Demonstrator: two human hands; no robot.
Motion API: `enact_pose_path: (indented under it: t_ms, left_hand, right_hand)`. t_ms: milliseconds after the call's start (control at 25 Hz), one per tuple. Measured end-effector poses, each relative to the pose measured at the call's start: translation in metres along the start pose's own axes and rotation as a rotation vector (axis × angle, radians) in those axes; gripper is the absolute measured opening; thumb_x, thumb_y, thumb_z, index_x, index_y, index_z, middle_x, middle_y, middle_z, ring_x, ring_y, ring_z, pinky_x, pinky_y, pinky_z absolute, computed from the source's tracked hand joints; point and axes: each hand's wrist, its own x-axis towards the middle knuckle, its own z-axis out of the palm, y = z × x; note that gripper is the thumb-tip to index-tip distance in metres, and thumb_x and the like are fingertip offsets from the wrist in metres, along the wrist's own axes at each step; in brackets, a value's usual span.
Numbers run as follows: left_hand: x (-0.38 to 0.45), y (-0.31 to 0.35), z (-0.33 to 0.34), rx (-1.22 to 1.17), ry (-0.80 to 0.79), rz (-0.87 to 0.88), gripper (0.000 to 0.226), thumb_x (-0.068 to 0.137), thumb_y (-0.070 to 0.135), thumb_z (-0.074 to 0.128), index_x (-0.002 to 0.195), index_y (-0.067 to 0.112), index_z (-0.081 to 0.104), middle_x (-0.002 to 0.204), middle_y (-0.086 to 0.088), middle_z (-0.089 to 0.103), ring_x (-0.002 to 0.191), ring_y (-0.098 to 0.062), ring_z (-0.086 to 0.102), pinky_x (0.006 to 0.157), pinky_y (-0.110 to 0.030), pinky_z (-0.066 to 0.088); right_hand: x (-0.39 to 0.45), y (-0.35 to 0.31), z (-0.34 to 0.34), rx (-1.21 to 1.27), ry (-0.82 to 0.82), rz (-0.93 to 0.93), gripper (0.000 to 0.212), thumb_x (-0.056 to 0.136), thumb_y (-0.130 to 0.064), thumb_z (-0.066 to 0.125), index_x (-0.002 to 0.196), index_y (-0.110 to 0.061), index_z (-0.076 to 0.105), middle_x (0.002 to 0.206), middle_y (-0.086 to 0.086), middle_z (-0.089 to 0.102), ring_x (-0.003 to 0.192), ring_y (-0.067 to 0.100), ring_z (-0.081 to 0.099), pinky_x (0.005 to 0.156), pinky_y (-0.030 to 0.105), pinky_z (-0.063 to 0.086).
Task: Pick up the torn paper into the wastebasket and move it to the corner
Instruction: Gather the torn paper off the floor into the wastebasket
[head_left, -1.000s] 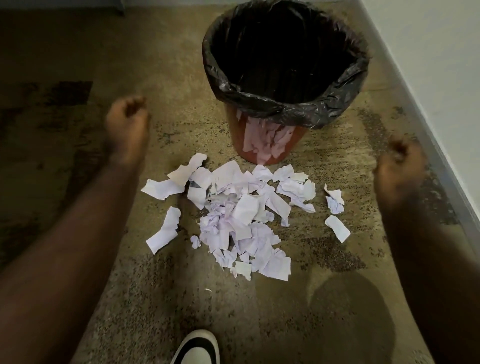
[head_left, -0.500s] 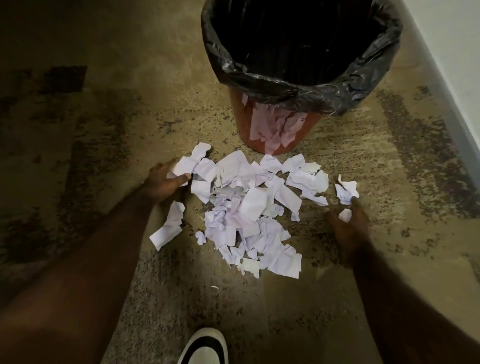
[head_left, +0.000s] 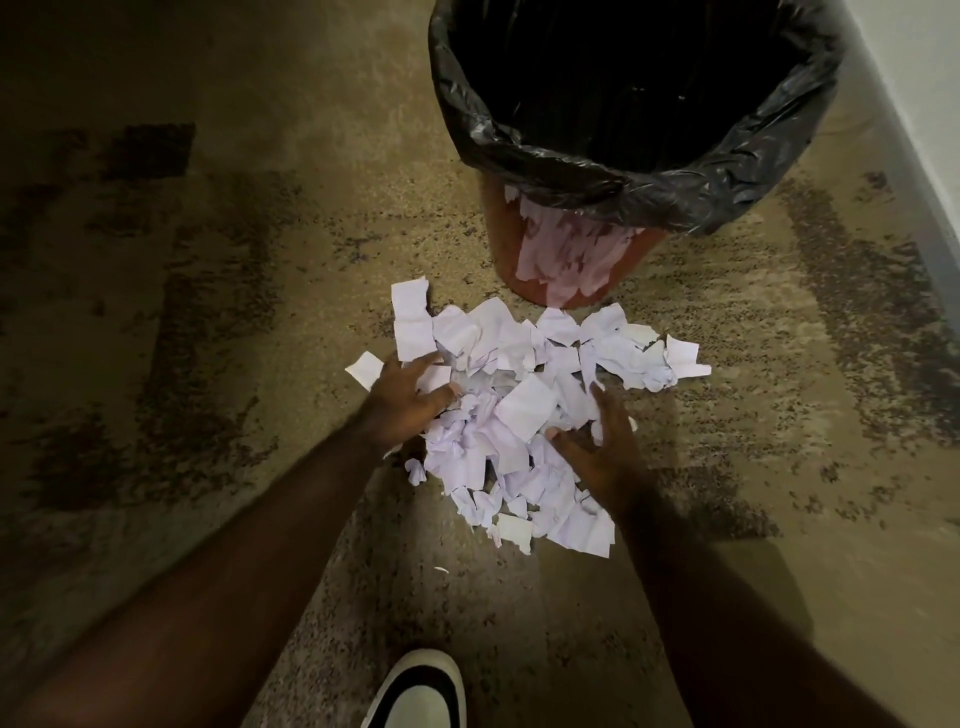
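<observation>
Both hands moved inward: left hand (head_left: 402, 397), right hand (head_left: 597, 452) on crumpled torn paper (head_left: 519, 415), grips wide, fingers splayed

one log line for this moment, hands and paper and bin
stage: gathering | left hand: open, on torn paper pile | right hand: open, on pile | wastebasket: upright behind pile, paper not yet in

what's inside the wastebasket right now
Only the black bag liner shows inside the wastebasket. Its depths are too dark to tell whether any paper lies at the bottom.
</observation>
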Motion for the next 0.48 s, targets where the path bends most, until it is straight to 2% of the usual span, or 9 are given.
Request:
enact_pose_path:
  t_ms: [40, 80, 200, 280, 360, 440, 480]
  left_hand:
    - [-0.005, 0.001, 0.005, -0.02, -0.014, 0.017, 0.063, 0.08, 0.051, 0.066, 0.138, 0.031, 0.05, 0.143, -0.009, 0.04, 0.135, -0.026, 0.041, 0.11, -0.035, 0.036]
    - [-0.013, 0.004, 0.008, -0.026, -0.034, 0.013, 0.062, 0.081, 0.051, 0.066, 0.138, 0.031, 0.05, 0.143, -0.009, 0.04, 0.134, -0.027, 0.042, 0.109, -0.035, 0.038]
    - [-0.031, 0.012, 0.023, -0.082, -0.117, -0.049, 0.066, 0.082, 0.056, 0.062, 0.141, 0.033, 0.044, 0.146, -0.013, 0.036, 0.133, -0.029, 0.043, 0.11, -0.038, 0.039]
    - [-0.039, 0.018, 0.034, -0.151, -0.148, -0.072, 0.066, 0.082, 0.056, 0.059, 0.142, 0.034, 0.042, 0.151, -0.011, 0.034, 0.139, -0.028, 0.037, 0.113, -0.034, 0.032]
    - [-0.048, 0.025, 0.044, -0.222, -0.171, -0.073, 0.057, 0.091, 0.047, 0.056, 0.144, 0.03, 0.041, 0.153, -0.007, 0.035, 0.14, -0.023, 0.035, 0.109, -0.028, 0.028]
    - [-0.057, 0.033, 0.049, -0.342, -0.189, -0.08, 0.054, 0.093, 0.042, 0.054, 0.143, 0.028, 0.043, 0.151, -0.003, 0.04, 0.137, -0.02, 0.04, 0.112, -0.032, 0.031]
    - [-0.061, 0.038, 0.05, -0.41, -0.201, -0.095, 0.054, 0.09, 0.042, 0.056, 0.142, 0.028, 0.046, 0.149, -0.003, 0.044, 0.134, -0.022, 0.044, 0.113, -0.037, 0.034]
  right_hand:
    - [-0.004, -0.004, 0.005, 0.038, -0.037, 0.003, 0.088, 0.086, -0.042, 0.076, 0.156, -0.03, 0.025, 0.161, -0.014, 0.022, 0.144, 0.011, 0.032, 0.108, 0.015, 0.036]
    - [-0.006, -0.008, 0.01, 0.066, -0.06, -0.002, 0.088, 0.085, -0.042, 0.077, 0.156, -0.032, 0.026, 0.161, -0.013, 0.025, 0.144, 0.012, 0.034, 0.106, 0.016, 0.037]
    - [-0.012, -0.014, 0.024, 0.034, -0.077, -0.076, 0.087, 0.081, -0.047, 0.079, 0.152, -0.041, 0.03, 0.161, -0.008, 0.03, 0.147, 0.012, 0.03, 0.117, 0.035, 0.03]
    - [-0.017, -0.022, 0.032, 0.068, -0.09, -0.081, 0.076, 0.079, -0.046, 0.08, 0.142, -0.05, 0.038, 0.15, -0.012, 0.044, 0.139, 0.01, 0.041, 0.116, 0.038, 0.036]
    - [-0.019, -0.025, 0.039, 0.072, -0.076, -0.071, 0.068, 0.078, -0.052, 0.076, 0.138, -0.046, 0.045, 0.138, -0.013, 0.056, 0.129, 0.011, 0.053, 0.11, 0.043, 0.045]
    - [-0.022, -0.03, 0.043, 0.088, -0.08, -0.082, 0.063, 0.078, -0.052, 0.072, 0.136, -0.04, 0.049, 0.129, -0.011, 0.062, 0.122, 0.011, 0.058, 0.105, 0.044, 0.049]
    - [-0.023, -0.034, 0.044, 0.106, -0.087, -0.095, 0.061, 0.08, -0.046, 0.071, 0.137, -0.037, 0.05, 0.13, -0.01, 0.062, 0.122, 0.008, 0.059, 0.106, 0.04, 0.048]
